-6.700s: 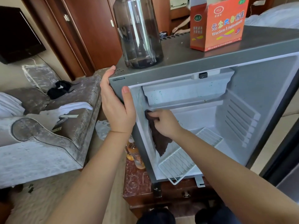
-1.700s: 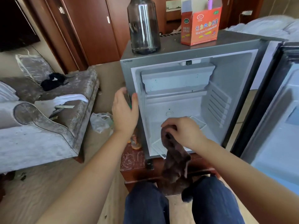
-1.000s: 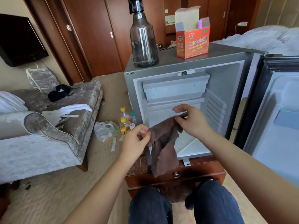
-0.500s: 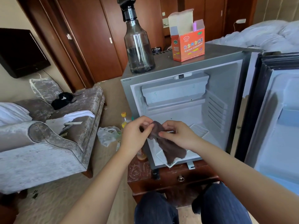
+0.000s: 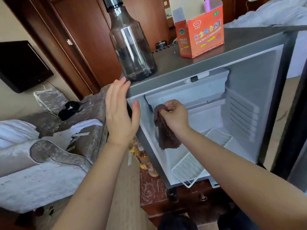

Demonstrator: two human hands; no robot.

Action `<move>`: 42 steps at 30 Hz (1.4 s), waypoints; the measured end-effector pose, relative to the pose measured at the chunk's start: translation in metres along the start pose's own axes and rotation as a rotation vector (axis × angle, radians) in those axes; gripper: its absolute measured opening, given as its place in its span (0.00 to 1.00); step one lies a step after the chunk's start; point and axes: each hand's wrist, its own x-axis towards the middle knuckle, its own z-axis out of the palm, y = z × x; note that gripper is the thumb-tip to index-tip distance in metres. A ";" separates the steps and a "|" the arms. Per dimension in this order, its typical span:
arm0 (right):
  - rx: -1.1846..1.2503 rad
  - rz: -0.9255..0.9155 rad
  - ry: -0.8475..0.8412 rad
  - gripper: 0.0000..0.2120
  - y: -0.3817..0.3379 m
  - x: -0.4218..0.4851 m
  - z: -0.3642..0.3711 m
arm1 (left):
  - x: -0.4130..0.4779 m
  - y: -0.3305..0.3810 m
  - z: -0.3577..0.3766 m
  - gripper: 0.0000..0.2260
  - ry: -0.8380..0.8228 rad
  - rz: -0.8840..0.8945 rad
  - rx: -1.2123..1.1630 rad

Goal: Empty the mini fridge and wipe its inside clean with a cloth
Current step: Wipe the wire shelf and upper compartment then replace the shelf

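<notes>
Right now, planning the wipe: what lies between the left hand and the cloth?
Head view: the mini fridge's left wall, with the left hand outside it and the cloth inside.

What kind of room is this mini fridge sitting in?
Most likely a hotel room, or else a bedroom: a bed with rumpled white bedding behind the mini fridge, a television on the wall, a grey sofa and dark wooden doors.

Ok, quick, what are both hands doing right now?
Left hand: open, fingers straight, at the mini fridge top corner.
Right hand: closed on the brown cloth, inside the compartment.
</notes>
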 end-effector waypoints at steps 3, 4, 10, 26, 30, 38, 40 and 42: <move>0.101 0.050 0.050 0.04 0.000 0.021 0.024 | 0.001 -0.012 0.018 0.17 0.108 0.070 0.072; 0.148 0.094 0.067 0.04 0.000 0.026 0.031 | 0.001 -0.014 0.022 0.17 0.139 0.080 0.081; 0.403 0.159 -0.081 0.08 -0.003 0.034 0.067 | 0.002 -0.015 0.028 0.18 0.192 0.093 0.081; 0.596 -0.222 -0.522 0.22 -0.001 -0.041 0.030 | 0.002 -0.013 0.030 0.20 0.219 0.104 0.111; 0.560 -0.318 -0.526 0.22 0.016 -0.056 0.024 | 0.001 -0.013 0.031 0.20 0.223 0.107 0.121; 0.437 -0.157 -0.430 0.22 0.019 -0.015 0.044 | 0.001 -0.018 0.031 0.24 0.214 0.136 0.111; 0.499 -0.091 -0.435 0.21 0.002 -0.002 0.049 | 0.000 -0.019 0.032 0.25 0.216 0.141 0.094; 0.592 -0.041 -0.442 0.21 -0.014 0.003 0.050 | 0.000 -0.021 0.032 0.25 0.219 0.141 0.079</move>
